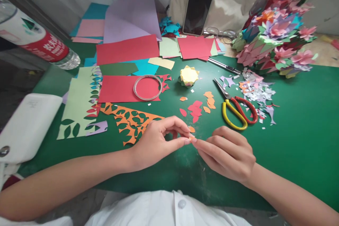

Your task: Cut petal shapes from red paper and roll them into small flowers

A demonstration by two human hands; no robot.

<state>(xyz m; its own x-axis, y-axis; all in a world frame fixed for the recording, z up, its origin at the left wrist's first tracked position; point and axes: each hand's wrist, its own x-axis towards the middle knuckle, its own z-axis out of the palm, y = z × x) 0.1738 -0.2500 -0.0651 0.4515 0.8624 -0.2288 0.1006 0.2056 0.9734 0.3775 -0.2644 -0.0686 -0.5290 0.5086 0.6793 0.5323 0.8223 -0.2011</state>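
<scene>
Between my fingertips is a small orange paper petal (190, 139), mostly covered by them. My left hand (161, 141) pinches it from the left with thumb and forefinger. From the right, the fingertips of my right hand (227, 153) close on the same piece. Just beyond lies another orange petal (192, 129), with a cluster of red petals (195, 108) and several loose orange petals (210, 100) farther off. A yellow folded-paper flower (189, 75) stands past them. To the left spreads an orange sheet (132, 118) full of leaf-shaped holes.
Yellow-and-red-handled scissors (235, 109), a cutter knife (224, 66) and paper scraps (255, 88) lie to the right. A tape roll (147, 87) rests on red paper (119, 88). Paper flowers (280, 35) stand at back right. At left are a bottle (42, 39) and white device (34, 127).
</scene>
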